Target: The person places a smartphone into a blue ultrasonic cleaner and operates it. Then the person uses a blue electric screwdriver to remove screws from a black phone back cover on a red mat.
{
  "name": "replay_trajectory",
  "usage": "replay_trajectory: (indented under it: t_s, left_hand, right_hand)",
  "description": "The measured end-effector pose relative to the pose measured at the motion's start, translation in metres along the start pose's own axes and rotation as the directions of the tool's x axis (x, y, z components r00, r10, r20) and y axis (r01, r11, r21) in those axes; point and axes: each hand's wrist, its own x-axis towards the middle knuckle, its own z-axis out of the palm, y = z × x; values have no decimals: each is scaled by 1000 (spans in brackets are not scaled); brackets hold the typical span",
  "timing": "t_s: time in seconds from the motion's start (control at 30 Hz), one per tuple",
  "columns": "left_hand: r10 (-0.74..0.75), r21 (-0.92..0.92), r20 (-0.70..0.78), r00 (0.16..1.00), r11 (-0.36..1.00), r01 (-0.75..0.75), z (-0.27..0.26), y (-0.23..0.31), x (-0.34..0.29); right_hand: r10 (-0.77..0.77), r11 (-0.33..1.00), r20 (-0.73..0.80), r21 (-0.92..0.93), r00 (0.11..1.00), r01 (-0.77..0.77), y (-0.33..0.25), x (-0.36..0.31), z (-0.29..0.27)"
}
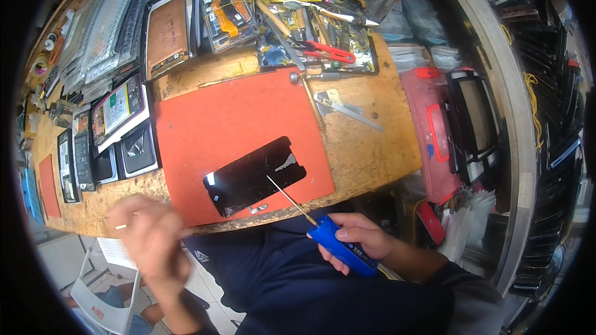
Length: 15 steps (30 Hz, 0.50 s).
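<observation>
My right hand (363, 242) is wrapped round a blue handheld electric tool (340, 247) with a long thin metal shaft. The shaft's tip points over a black phone screen (248, 180), and whether it touches cannot be told. That screen lies slanted on an orange-red mat (211, 111), with a pale, jagged patch near its right end. Left of the mat's front edge, my left hand (152, 236) is raised and blurred, fingers curled, with a small white stick (120, 227) at the fingertips. A small silvery metal piece (258, 208) rests beside the screen's near edge.
Red-handled pliers (332, 53) and other hand tools crowd the back of the wooden bench (372, 142). A metal blade (354, 113) lies right of the mat. Stacked tablets (118, 115) stand left. A pink case (428, 130) sits beyond the bench's right edge.
</observation>
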Motion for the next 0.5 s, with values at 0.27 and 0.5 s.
replay_trajectory:
  t_s: [0.27, 0.5]
  left_hand:
    - [3, -145, 212, 977, 989, 28, 68, 50, 6]
    - [6, -117, 241, 970, 993, 23, 66, 50, 6]
  right_hand:
    - [-142, 990, -38, -32, 989, 140, 12, 5, 2]
    - [-152, 988, -81, -13, 985, 152, 10, 2, 2]
